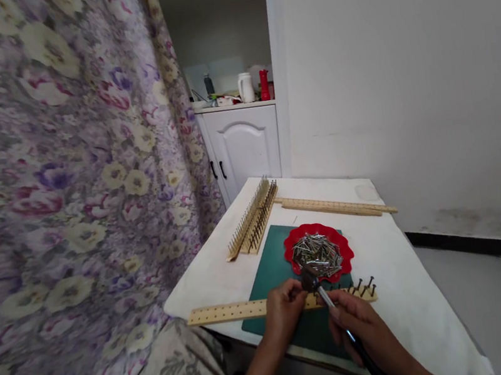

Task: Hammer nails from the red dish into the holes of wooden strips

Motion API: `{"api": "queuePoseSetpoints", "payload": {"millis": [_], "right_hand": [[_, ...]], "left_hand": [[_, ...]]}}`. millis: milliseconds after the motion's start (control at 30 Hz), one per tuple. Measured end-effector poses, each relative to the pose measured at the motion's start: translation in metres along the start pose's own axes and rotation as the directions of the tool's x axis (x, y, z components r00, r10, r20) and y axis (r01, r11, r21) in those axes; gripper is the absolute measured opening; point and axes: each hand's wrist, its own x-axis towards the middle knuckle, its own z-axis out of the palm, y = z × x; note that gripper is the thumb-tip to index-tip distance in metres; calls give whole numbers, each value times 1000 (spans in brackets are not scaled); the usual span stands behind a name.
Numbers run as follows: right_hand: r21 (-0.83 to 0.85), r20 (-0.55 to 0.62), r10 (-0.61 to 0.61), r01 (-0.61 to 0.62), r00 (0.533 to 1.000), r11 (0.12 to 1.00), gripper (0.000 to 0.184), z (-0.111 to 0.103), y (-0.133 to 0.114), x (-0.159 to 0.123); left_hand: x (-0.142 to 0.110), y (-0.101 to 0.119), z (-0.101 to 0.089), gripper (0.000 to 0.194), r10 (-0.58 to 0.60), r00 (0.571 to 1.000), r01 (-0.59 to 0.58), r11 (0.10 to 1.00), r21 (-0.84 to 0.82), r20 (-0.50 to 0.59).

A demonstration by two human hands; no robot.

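My right hand (360, 325) is closed round the handle of a hammer (333, 304), whose dark head is just above a drilled wooden strip (232, 311). Beside the hammer head, my left hand (285, 310) rests on the strip with thumb and finger pinched; what they hold, if anything, is hidden. Several nails (364, 287) stand in the strip's right end, while its left part shows bare holes. Behind my hands, a red scalloped dish (346, 253) is heaped with loose nails (318, 254). A green mat (268, 257) lies under the dish and part of the strip.
Wooden strips full of upright nails (258, 218) lie at the table's back left. More drilled strips (329, 205) lie at the back right. The white table (420, 300) stands near a wall, with a floral curtain (87, 175) at left and a white cabinet (248, 143) behind.
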Motion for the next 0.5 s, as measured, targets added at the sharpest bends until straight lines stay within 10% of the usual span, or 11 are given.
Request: {"api": "queuePoseSetpoints", "payload": {"millis": [500], "right_hand": [[-57,-3,12,-12,1000,998,32,4,-6,-4]], "left_hand": [[-1,-1,0,11,10,1000,-10,1000,13,7]]}}
